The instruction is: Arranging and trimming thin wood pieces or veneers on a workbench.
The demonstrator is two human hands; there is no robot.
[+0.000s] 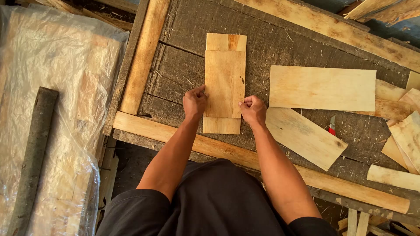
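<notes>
Two thin pale wooden boards lie stacked on a dark weathered workbench (183, 65). The shorter top board (224, 83) rests on a longer bottom board (222, 126) that shows at both ends. My left hand (194, 102) grips the left edge of the top board near its lower end, thumb on top. On the opposite edge, my right hand (253, 110) holds the same board with curled fingers.
More thin boards lie to the right: a wide one (322, 87), an angled one (305, 136), several at the far right (407, 135). A small red-handled tool (332, 126) shows between them. Wooden battens (144, 57) frame the bench. Plastic-wrapped wood (57, 109) and a dark post (33, 157) lie on the left.
</notes>
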